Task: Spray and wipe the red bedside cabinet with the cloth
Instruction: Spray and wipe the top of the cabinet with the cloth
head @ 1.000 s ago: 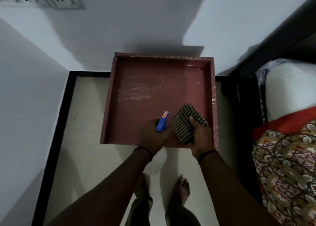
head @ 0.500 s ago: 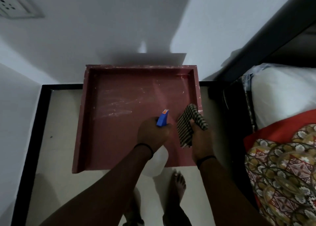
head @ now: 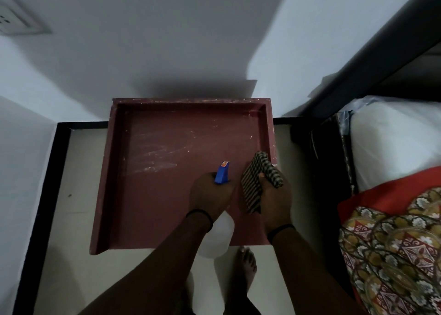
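- Head view, straight down: cabinet [head: 167, 207] stands against the far wall [head: 167, 52], with the bed [head: 393, 147] just to its right. Its red top is a shallow recess with raised rims on the left, far and right.
- Whitish streaks [head: 155, 157] cross the middle and far part of the top.
- Person's left hand [head: 210, 195] is wrapped round the neck of the bottle [head: 222, 175]. The blue nozzle points far, and the pale body hangs below the wrist past the near edge.
- Person's right hand [head: 274, 200] clamps the folded checked cloth [head: 253, 185] over the right part of the top, close to the right rim. Cannot tell whether it touches the surface.
- Judgement: the cloth is soft, light and limp, so it is best bunched in the palm with a flat fold down.
- Judgement: the bottle is rigid plastic and likely slick when wet. Keep hold at the neck, finger on the trigger.
- Judgement: the cabinet is stiff and won't shift. The rims will pool spray in the corners.
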Demonstrator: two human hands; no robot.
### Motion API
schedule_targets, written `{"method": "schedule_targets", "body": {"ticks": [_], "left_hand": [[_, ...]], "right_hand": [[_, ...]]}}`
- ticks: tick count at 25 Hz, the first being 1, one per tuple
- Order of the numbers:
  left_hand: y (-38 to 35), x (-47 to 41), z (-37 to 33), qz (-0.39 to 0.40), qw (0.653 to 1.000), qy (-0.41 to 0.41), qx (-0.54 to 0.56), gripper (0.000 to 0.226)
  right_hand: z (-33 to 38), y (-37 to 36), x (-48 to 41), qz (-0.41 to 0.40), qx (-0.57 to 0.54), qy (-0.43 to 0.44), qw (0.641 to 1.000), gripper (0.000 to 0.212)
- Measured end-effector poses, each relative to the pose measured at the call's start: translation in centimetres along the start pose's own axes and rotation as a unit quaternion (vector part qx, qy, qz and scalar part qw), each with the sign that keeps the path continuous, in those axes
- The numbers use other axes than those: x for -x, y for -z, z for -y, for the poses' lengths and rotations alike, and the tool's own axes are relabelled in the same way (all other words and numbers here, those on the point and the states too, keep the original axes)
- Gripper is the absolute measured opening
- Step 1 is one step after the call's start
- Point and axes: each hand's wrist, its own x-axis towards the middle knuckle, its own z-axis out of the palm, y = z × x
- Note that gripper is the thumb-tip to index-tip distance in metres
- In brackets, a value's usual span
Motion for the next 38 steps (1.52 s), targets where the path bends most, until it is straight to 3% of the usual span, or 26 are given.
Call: {"method": "schedule_targets", "body": {"ticks": [6,12,22,34,38], "left_hand": [[-0.7,0.0,0.5,-0.063,0.998,-0.001,0.005,0.030],[-1.6,0.0,0.0,-0.070,0.996,0.046,0.013,0.034],[-3.5,1.2,-1.3,0.011,1.000,-0.027,0.007,0.041],[-1.2,0.8,0.6,-0.070,0.997,0.023,0.000,0.039],[-1.4,1.7,1.6,-0.055,0.998,-0.010,0.031,0.039]], "right_hand": [[-0.3,0.6,-0.4,0.018,0.019,0.015,1.000,0.030],[-0.8,0.9,-0.8,0.009,0.010,0.015,1.000,0.029],[-0.6,2.3,-0.5,-0.022,-0.033,-0.022,0.999,0.024],[-0.2,-0.9,0.9,0.019,0.136,0.122,0.983,0.032],[-0.5,-0.9,0.7,0.027,0.281,0.180,0.942,0.037]]}}
